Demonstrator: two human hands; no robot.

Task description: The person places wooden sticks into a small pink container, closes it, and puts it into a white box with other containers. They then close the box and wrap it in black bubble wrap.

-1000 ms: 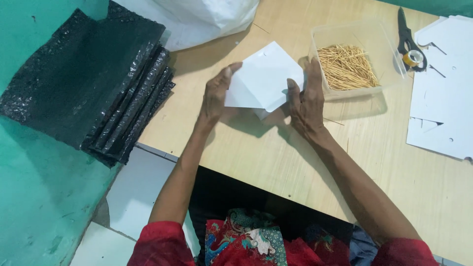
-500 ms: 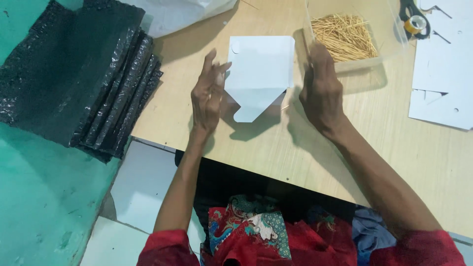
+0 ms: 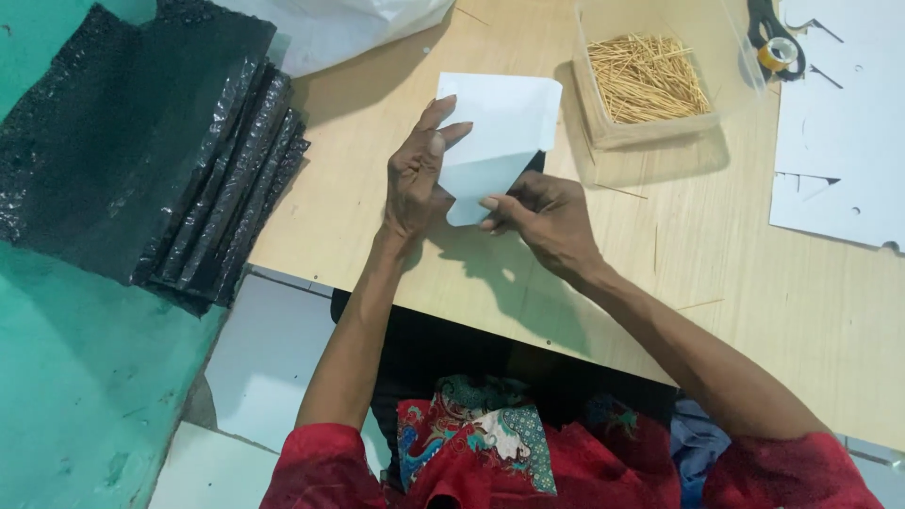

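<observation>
A white folded sheet of paper [image 3: 500,132] is held above the wooden table [image 3: 660,283], its lower end narrowing to a point. My left hand [image 3: 419,174] grips its left edge, fingers stretched up along the paper. My right hand [image 3: 542,219] pinches the lower right side near the point, thumb on the white face. A dark surface shows just behind the paper at its right edge.
A clear plastic box of thin wooden sticks [image 3: 646,80] stands right of the paper. Scissors and a tape roll [image 3: 778,47] lie at the top right by white cut sheets [image 3: 839,141]. Black plastic sheets [image 3: 141,151] hang off the table's left end, and a white bag [image 3: 349,28] lies beyond them.
My right hand has moved left from the open side onto the paper's lower point and taken hold of it. The paper sits lower between both hands.
</observation>
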